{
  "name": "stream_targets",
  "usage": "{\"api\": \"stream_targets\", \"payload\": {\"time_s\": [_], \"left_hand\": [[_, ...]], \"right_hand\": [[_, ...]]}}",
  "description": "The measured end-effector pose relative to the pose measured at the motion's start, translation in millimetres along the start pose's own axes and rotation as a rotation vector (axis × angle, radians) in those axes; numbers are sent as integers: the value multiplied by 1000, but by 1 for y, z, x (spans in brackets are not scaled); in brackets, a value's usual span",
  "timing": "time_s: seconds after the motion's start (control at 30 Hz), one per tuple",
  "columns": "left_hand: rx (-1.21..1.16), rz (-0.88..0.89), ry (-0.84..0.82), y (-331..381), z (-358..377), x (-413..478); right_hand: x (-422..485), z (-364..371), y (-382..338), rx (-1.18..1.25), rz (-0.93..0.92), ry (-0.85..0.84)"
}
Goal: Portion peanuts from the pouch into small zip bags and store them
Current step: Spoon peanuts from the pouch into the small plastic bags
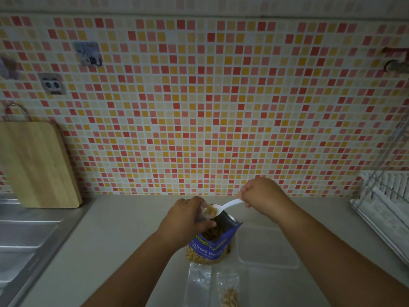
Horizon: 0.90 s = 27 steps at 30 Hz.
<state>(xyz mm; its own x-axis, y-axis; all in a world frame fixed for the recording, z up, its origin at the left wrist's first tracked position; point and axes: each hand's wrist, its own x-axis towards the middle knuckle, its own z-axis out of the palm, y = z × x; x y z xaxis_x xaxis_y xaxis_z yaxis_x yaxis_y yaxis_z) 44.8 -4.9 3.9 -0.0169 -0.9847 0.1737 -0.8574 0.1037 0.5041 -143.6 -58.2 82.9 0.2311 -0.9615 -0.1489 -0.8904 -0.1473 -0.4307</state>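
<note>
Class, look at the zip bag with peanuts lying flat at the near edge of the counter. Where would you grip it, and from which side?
Pinch the filled zip bag at its empty upper end, coming from above. The peanuts sit at the near end, so the far strip is flat, clear film. It lies apart from the empty bag on its left, which probably leaves finger room.

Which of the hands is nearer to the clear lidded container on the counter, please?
Right. The right hand hovers just behind the container; the left hand is farther, across the peanut pouch.
</note>
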Motion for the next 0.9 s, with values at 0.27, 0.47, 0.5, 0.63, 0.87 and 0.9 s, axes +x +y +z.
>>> {"api": "stream_targets", "payload": {"time_s": [0.27,0.47,0.5,0.63,0.87,0.9], "left_hand": [[-287,-36,88,16,7,0],[-665,-189,101,7,-4,-7],[-760,-210,111,7,-6,-11],[-1067,-306,59,17,-15,-6],[-1388,-152,-161,24,-18,-31],[-1380,-123,-155,26,-15,-32]], "right_hand": [[-36,-14,-57,-638,-663,320],[-25,-17,-27,-472,-483,723],[-22,-6,-21,-475,-427,624],[-18,48,-2,-481,-275,171],[-29,74,-9,470,-291,197],[-35,75,-13,701,-251,112]]}}
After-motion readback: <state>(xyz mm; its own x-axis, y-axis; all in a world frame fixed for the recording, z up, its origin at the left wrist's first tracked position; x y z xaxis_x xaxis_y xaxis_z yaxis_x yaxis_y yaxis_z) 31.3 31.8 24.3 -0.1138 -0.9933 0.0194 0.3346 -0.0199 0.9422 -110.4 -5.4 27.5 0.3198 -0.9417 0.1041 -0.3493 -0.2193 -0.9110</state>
